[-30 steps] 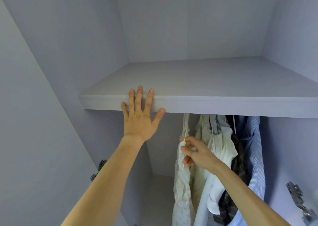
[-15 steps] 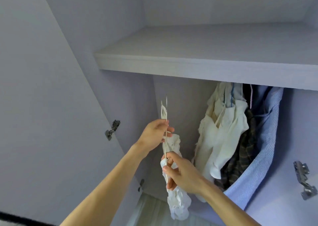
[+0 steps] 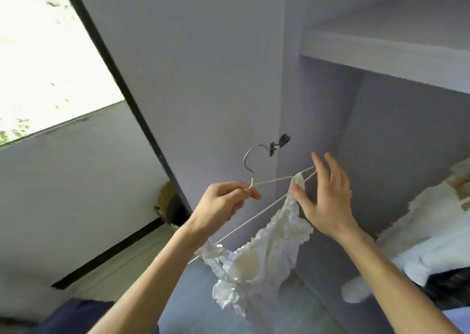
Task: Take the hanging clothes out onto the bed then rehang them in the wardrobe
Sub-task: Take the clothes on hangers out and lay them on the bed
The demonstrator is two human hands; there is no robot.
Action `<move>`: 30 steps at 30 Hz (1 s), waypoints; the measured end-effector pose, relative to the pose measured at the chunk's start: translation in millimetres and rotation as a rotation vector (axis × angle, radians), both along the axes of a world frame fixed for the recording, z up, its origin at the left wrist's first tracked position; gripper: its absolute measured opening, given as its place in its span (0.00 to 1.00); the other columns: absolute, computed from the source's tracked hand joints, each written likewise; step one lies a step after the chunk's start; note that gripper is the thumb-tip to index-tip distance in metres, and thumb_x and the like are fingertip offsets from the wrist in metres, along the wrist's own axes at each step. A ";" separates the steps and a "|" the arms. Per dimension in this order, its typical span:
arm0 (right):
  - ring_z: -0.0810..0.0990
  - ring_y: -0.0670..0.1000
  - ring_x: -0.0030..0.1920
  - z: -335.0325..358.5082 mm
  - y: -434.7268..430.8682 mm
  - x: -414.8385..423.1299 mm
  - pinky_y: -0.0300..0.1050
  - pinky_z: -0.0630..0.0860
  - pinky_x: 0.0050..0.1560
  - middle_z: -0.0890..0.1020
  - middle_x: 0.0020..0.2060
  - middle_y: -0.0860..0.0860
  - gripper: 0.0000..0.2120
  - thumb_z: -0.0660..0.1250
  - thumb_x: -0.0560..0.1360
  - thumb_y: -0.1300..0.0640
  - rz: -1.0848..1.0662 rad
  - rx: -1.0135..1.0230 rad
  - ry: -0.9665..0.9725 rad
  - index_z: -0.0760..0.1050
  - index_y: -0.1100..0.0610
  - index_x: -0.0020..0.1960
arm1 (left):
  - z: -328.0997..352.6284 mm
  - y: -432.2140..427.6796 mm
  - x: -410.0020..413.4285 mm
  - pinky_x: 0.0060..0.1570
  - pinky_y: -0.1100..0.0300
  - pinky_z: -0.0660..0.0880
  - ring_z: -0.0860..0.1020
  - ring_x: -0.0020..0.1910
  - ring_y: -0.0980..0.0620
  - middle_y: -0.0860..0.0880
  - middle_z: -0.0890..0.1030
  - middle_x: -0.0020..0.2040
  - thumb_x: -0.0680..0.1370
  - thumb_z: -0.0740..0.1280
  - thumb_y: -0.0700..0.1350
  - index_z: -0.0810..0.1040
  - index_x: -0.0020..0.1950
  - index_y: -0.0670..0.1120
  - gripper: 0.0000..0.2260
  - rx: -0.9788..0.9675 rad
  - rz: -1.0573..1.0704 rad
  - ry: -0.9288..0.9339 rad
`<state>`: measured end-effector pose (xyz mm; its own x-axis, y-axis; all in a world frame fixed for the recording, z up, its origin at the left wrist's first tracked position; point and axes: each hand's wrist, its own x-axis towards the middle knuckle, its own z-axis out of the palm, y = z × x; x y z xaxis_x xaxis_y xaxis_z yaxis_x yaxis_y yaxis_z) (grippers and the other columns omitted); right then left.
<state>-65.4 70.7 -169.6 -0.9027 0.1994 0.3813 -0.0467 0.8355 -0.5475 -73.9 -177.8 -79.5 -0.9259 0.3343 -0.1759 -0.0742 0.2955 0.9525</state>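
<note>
A thin white wire hanger [image 3: 256, 214] with a metal hook is out of the wardrobe, tilted in front of me. A white lace garment [image 3: 264, 255] hangs from it by its straps. My left hand [image 3: 223, 204] pinches the hanger's neck just below the hook. My right hand [image 3: 328, 196] has its fingers spread, its thumb and fingertips touching the hanger's right shoulder and the garment's strap. At the right edge, more clothes [image 3: 432, 221] hang inside the wardrobe: white, cream and a dark piece.
The open wardrobe door [image 3: 203, 74] stands right behind the hanger, its hinge [image 3: 279, 143] by the hook. A shelf [image 3: 396, 54] crosses the wardrobe at the upper right. A bright window [image 3: 43, 49] is at the upper left, a dark blue fabric [image 3: 73, 313] at the bottom left.
The hanger with the lace garment came off the rail and out to the left. My left hand left the shelf edge and took the hanger's neck. My view swung left toward the door.
</note>
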 end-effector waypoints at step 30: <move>0.66 0.51 0.44 15.1 -529.6 294.7 0.50 0.69 0.47 0.74 0.35 0.47 0.22 0.55 0.82 0.50 1.485 0.097 0.078 0.69 0.56 0.31 | -105.1 -225.8 626.0 0.34 0.65 0.71 0.77 0.29 0.59 0.53 0.77 0.29 0.84 0.58 0.55 0.83 0.41 0.51 0.20 -0.319 1.439 -0.374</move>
